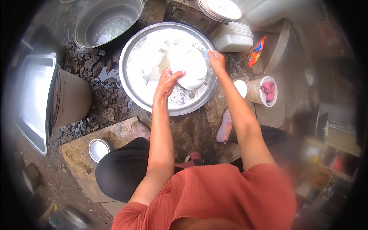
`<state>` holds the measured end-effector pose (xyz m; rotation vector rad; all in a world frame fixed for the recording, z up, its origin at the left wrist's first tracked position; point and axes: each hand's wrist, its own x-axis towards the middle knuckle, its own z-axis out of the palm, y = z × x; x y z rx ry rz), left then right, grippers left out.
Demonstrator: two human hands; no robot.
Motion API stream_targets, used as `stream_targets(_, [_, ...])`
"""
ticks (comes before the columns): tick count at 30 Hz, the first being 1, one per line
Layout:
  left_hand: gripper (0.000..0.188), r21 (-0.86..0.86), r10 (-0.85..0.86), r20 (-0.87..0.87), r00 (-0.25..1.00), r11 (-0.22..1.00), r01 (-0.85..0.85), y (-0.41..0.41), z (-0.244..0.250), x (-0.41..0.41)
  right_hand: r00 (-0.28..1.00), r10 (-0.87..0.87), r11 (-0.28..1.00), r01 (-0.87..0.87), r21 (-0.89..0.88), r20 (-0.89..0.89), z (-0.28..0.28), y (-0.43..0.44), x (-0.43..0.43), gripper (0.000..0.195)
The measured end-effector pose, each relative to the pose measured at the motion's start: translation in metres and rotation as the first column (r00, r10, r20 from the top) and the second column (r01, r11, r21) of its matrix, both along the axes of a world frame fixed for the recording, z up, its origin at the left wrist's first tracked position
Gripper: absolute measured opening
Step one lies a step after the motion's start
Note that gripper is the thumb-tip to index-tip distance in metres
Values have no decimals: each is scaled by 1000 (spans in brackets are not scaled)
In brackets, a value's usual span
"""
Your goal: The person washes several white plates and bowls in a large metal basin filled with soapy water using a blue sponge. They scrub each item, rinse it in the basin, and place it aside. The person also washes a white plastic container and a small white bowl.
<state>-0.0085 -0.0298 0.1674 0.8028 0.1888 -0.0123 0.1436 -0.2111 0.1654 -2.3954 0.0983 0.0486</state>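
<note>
A wide round metal basin (169,112) full of soapy, foamy water stands on the ground before me. My left hand (169,80) grips the lower left edge of a white bowl (193,70), thumb on its outer side, and holds it tilted over the suds. At the basin's right rim, my right hand (216,59) holds a light blue scrubber (206,54), partly hidden by the fingers, close to the bowl. Other white dishes, blurred by glare and foam, lie in the water.
Beyond the basin are a large metal tub (110,27), stacked plates (220,10) and white plastic containers (233,37). At right stand an orange packet (256,51) and a bucket (256,91) with a pink cloth. A metal tray (34,100) and a small bowl (99,150) are left.
</note>
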Motion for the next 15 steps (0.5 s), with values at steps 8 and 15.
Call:
stream_targets(8, [46,365,87,10,996,927,-85,-7,-29,1,256,853,449,-803,-391,454,66,67,-82,32])
stream_targets(15, [42,342,-53,97,994,939,17,-14,22,-4,792,609,725,-533,437,-44,50,64,34,33])
